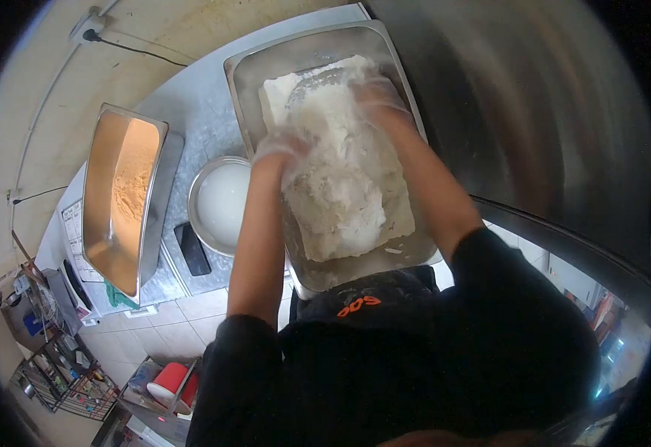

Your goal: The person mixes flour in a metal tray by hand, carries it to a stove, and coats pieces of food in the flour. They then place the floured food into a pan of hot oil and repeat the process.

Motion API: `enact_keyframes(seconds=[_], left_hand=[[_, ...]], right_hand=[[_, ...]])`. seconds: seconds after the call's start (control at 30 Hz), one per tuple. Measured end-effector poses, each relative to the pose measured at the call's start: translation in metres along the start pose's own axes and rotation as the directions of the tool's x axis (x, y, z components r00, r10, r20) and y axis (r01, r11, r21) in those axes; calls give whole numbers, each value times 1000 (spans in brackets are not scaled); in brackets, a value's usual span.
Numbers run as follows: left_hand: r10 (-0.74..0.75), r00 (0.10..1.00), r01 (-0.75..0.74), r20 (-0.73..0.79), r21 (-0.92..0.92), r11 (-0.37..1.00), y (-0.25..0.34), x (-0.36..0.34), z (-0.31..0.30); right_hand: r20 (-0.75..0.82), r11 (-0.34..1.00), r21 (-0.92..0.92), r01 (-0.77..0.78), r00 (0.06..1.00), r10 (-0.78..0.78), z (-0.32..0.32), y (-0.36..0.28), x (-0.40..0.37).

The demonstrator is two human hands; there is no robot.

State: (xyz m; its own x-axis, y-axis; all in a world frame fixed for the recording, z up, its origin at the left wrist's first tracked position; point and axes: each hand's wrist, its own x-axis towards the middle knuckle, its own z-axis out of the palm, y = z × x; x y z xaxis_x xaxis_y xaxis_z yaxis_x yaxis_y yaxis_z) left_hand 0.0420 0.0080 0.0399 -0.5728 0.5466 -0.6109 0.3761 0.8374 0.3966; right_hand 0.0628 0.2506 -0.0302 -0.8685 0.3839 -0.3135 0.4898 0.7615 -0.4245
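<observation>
A deep steel pan (407, 74) stands in front of me with a heap of white flour-like powder (348, 212) in it. My left hand (286, 149), in a clear plastic glove, is in the powder at the pan's left side. Toward the far right of the pan, my right hand (379, 97) is also gloved and in the powder. Motion and drifting powder smear the fingers of both hands, so I cannot make out their pose or anything held. Something lumpy lies under the powder, but its kind is hidden.
Left of the pan is a round metal bowl (200, 201) of cloudy white liquid. A black phone (192, 249) lies beside it. A deep steel container (102, 186) holds orange powder (133, 186). At the right rises a dark metal surface (534, 112). Cables run along the wall.
</observation>
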Motion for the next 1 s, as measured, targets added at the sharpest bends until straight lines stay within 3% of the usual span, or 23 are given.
enact_keyframes(seconds=[0.03,0.17,0.2,0.23,0.3,0.37,0.4,0.47,0.5,0.53,0.57,0.63,0.67,0.7,0.73,0.77,0.8,0.83,0.87,0.9,0.93,0.97,1.0], left_hand=[[76,993,-70,-94,65,995,-5,18,-10],[-27,915,70,-402,92,993,-24,109,-37],[-25,921,67,-389,95,993,-37,128,-29],[-42,885,95,-464,91,991,-47,145,-18],[-49,848,107,-528,79,991,-37,149,-5],[168,914,-21,-369,369,929,-13,124,-5],[327,843,-137,-428,417,899,-47,139,50],[128,967,-53,-218,322,945,-17,63,58],[365,894,-197,-258,507,839,-49,58,118],[594,767,-303,-241,680,667,-79,56,177],[454,858,-298,-241,487,821,-54,15,168],[318,928,-261,-193,272,926,-9,-30,188],[-42,956,10,-291,-109,994,-5,-28,227],[-407,880,250,-246,-488,836,-4,-25,246],[-407,877,245,-255,-491,836,-5,-28,237],[-456,878,425,148,-679,599,-6,-33,215],[-350,772,630,530,-710,315,-10,-40,203],[-350,774,627,527,-712,314,-20,-44,211],[-424,858,500,290,-662,559,-27,-54,222],[-419,908,369,25,-523,768,-33,-60,235],[-417,909,360,10,-524,772,-36,-65,256],[-311,944,247,-111,-390,887,-34,-66,280],[-185,960,135,-211,-231,963,-25,-64,295]], right_hand=[[-286,1000,-30,-6,958,-2,45,8,27],[-283,933,0,361,894,-346,99,-8,18],[-13,807,214,551,827,-562,105,-1,12],[196,634,462,621,625,-755,107,7,6],[504,716,596,364,524,-686,97,12,-42],[809,882,131,452,465,-358,23,-20,-92],[815,882,140,449,453,-360,31,1,-97],[537,823,291,487,630,-562,55,56,-116],[536,820,301,486,625,-568,51,48,-134],[409,927,33,375,841,-354,36,32,-168],[199,962,-209,174,971,-132,27,22,-193],[148,985,-168,-26,988,52,86,30,-218],[107,971,-121,-207,970,220,105,35,-224],[98,972,-121,-200,972,213,84,31,-221],[448,903,139,-406,839,308,39,18,-217],[755,711,288,-642,608,243,5,9,-214],[754,712,289,-640,610,242,-14,11,-214],[794,508,394,-766,562,231,-31,19,-213],[831,271,460,-845,518,202,-41,27,-216],[828,280,466,-840,525,197,-13,45,-222],[679,837,232,-495,699,225,43,71,-230],[534,977,-214,18,840,101,71,84,-234],[520,976,-216,21,849,97,70,74,-244]])
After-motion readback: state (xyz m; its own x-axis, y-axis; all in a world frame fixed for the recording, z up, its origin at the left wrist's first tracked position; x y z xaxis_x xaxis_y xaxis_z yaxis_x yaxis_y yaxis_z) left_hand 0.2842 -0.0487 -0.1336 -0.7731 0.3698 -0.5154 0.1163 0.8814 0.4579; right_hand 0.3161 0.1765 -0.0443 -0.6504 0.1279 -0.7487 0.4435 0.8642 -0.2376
